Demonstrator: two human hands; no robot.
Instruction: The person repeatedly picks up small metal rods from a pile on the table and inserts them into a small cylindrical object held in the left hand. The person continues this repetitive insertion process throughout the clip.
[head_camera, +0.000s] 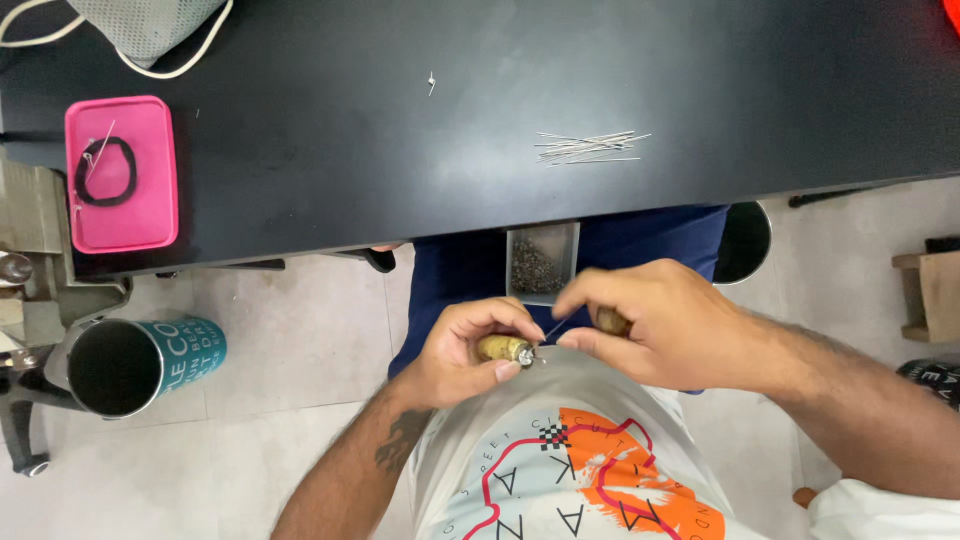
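Near the person's lap, below the black table edge, the left hand pinches a small brown wooden handle with a metal tip. The right hand pinches a thin metal pin touching that tip.

Small craft workshop: black surface with pile of thin metal pins, pink tray, small box of tiny beads, tiled floor.

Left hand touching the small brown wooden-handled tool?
Touching. The head view shows the left hand wrapped around the brown tool, thumb and fingers pressed on its handle; the right hand works a thin pin at its tip.
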